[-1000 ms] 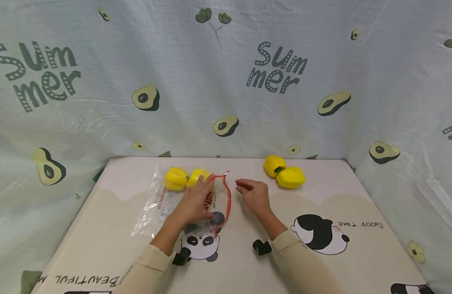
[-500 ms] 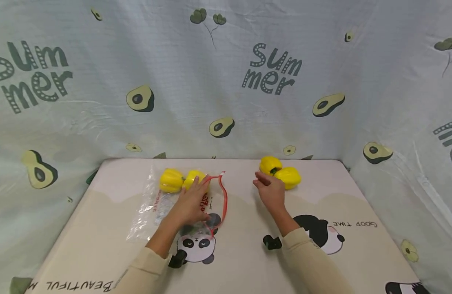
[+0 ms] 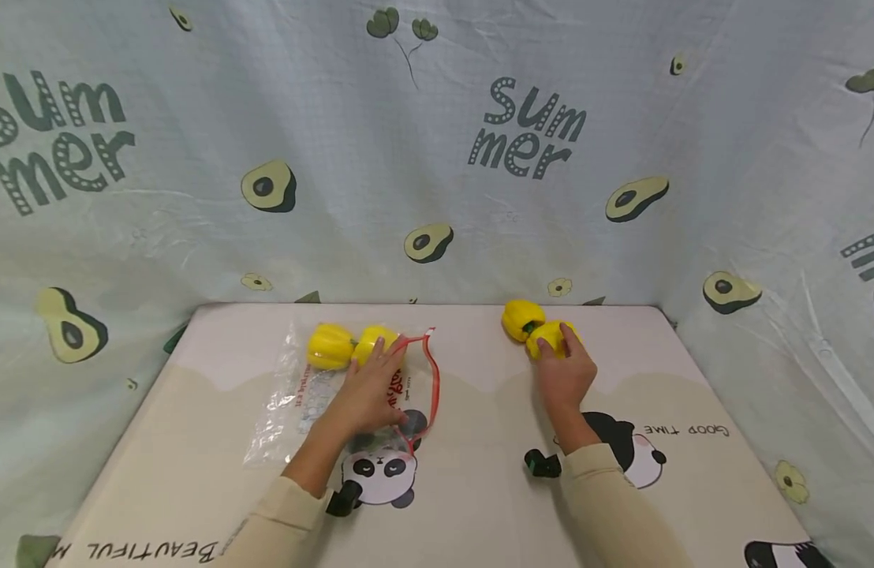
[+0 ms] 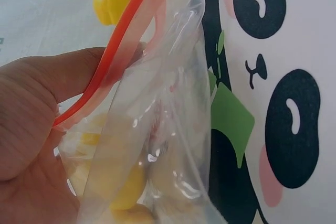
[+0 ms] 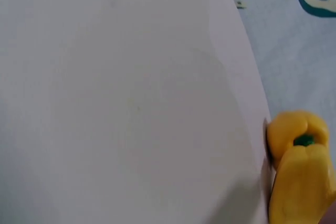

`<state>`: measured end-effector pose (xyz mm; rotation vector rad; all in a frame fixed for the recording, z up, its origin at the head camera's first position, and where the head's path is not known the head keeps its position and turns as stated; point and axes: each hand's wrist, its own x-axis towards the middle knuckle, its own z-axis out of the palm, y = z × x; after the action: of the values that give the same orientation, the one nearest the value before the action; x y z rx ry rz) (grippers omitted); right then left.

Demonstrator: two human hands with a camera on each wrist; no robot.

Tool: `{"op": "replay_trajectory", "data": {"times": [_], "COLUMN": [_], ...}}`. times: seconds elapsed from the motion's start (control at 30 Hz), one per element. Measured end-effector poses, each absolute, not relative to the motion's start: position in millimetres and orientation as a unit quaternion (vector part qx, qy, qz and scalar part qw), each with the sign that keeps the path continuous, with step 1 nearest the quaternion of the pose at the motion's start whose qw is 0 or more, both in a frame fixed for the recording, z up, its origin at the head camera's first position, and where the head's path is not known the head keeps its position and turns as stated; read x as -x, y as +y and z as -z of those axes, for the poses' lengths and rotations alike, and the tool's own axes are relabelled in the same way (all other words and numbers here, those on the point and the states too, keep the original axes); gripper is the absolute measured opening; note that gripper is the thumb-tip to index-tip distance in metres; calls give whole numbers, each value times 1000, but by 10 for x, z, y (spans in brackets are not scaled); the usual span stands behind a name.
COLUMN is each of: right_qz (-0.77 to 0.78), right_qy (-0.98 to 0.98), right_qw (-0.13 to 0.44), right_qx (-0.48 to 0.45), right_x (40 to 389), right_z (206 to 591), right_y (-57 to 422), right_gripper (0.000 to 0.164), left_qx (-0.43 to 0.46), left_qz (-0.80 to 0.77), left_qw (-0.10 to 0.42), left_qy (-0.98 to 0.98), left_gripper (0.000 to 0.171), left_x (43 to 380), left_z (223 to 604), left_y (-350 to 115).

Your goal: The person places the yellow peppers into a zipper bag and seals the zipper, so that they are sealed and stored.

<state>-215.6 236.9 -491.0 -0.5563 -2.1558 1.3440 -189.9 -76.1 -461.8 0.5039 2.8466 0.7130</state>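
A clear plastic zip bag (image 3: 270, 430) with a red zip edge (image 3: 435, 383) lies at the left, its mouth towards the right. Two yellow bell peppers (image 3: 330, 347) show through its film at the back. My left hand (image 3: 368, 394) holds the red edge at the mouth, the thumb apart from the other fingers; in the left wrist view the film (image 4: 173, 129) hides part of that grip. At the back right my right hand (image 3: 568, 380) grips a yellow bell pepper (image 3: 543, 341) between thumb and fingers. Another yellow bell pepper (image 3: 522, 319) touches it.
The table cover (image 3: 472, 489) carries printed pandas and lettering. Behind the table's far edge stands a cloth backdrop (image 3: 338, 237) with avocado prints. Dark wrist devices (image 3: 543, 464) stick out beside both sleeves.
My right hand has moved right, from beside the bag's mouth to the front pepper at the back right, and taken hold of it. The left hand keeps its place on the bag.
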Motion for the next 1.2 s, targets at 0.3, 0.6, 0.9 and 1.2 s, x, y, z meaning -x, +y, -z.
{"op": "replay_trajectory", "data": {"times": [0.3, 0.6, 0.9, 1.2], "right_qz": [-466, -494, -518, -469], "right_qy": [-827, -825, -818, -848], "right_qw": [194, 135, 120, 97], "right_qx": [248, 239, 218, 226], "right_x": [2201, 2198, 2195, 2259], "right_z": [4957, 5062, 5043, 5011], "right_y": [2561, 2565, 2662, 2657], "right_gripper": [86, 105, 99, 103], "left_qx": [-170, -165, -160, -159], "left_qz": [-236, -232, -224, -227], "left_qw": [88, 88, 94, 94], "left_qy": [953, 955, 957, 956], "left_gripper": [114, 114, 115, 115], "left_x": [1912, 1891, 1901, 1908], "left_z": [4604, 4576, 4598, 4583], "left_y": [-765, -779, -795, -768]}}
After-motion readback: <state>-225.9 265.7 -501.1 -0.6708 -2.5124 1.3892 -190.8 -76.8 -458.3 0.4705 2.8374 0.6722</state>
